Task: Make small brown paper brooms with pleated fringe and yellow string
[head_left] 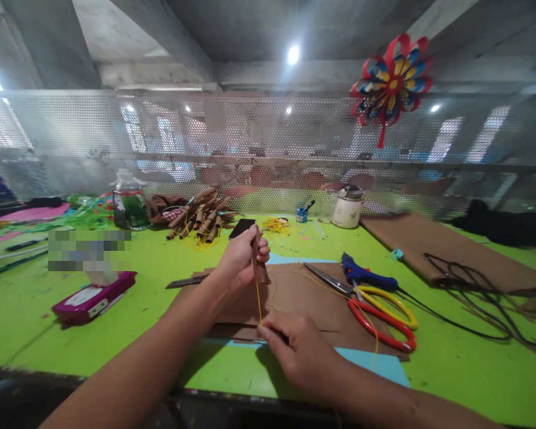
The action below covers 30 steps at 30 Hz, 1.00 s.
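My left hand point(245, 256) is closed around a short brown paper roll point(259, 271), held upright above the table. From the roll's lower end a yellow string point(259, 301) runs down, drawn straight. My right hand point(295, 345) pinches that string between thumb and fingers, below the roll. Beneath both hands lie brown paper sheets point(232, 307), with light blue paper point(370, 363) showing under them. Scissors with red and yellow handles point(379, 325) rest on the sheets to the right, and a loose strand of string crosses them.
A blue glue gun point(368, 275) with a black cord lies beyond the scissors. Folded brown paper point(451, 253) is at the right. Behind are a pile of brown rolls point(201, 217), a green bottle point(131, 205) and a cream jar point(347, 210). A magenta box point(93, 298) sits left.
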### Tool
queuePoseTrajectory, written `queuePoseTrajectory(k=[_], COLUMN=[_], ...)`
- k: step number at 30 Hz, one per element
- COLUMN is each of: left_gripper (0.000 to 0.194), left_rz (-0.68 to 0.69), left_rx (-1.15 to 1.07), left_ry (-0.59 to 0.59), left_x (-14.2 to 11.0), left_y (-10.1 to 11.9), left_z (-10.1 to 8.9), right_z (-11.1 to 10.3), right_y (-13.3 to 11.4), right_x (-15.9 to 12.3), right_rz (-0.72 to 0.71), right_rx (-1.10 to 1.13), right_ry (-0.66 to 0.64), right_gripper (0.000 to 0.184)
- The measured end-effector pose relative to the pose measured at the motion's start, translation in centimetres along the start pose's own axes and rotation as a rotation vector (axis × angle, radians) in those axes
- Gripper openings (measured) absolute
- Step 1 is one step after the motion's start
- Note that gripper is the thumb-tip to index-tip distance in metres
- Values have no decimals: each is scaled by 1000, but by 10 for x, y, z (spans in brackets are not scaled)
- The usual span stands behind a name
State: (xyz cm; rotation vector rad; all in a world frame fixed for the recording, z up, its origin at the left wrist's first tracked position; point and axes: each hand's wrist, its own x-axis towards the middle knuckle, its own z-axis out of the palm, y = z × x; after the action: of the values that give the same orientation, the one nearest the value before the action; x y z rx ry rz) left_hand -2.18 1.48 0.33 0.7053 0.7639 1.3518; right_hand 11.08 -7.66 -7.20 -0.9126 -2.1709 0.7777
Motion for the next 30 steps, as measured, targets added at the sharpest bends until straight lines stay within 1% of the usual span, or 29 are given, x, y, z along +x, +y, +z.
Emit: queuePoseTrajectory(k=[5, 11, 13, 15, 18, 20, 23, 25, 27, 28, 30], left_gripper=[30, 29, 29, 30, 33, 33, 33, 33, 33, 33, 33], left_rz=[-11, -16, -9, 20, 102, 131, 113, 98, 85, 76, 53], left_rx=[-27, -49, -56, -71, -103, -111, -109, -112, -116, -118, -116], left_ry=[36, 57, 63, 78, 123, 136, 124, 115, 112, 109, 91], left_x=[2, 3, 4, 8, 16, 20, 24, 24, 23, 23, 20], left_y=[2, -1, 1, 8, 22, 28, 28, 26, 23, 23, 23], left_z=[-2, -1, -2, -6, -16, -22, -26, -27, -25, -24, -21], right_z=[0, -5, -5, -1, 7, 11, 12, 12, 14, 14, 14], right_y=[-5, -11, -13, -15, -18, -18, -15, -12, -9, -9, -12], right_x=[-3, -3, -6, -12, -21, -26, -28, -28, -29, -29, -34], right_rz=[12, 41, 53, 11, -123, -156, -206, -255, -264, -258, -233], right_rx=[-33, 51, 75, 81, 52, 43, -55, -191, -290, -317, -285], right_ry=[-13, -54, -62, -127, -243, -257, -307, -382, -467, -511, -557], right_gripper=[24, 27, 27, 26, 21, 15, 15, 15, 14, 15, 20])
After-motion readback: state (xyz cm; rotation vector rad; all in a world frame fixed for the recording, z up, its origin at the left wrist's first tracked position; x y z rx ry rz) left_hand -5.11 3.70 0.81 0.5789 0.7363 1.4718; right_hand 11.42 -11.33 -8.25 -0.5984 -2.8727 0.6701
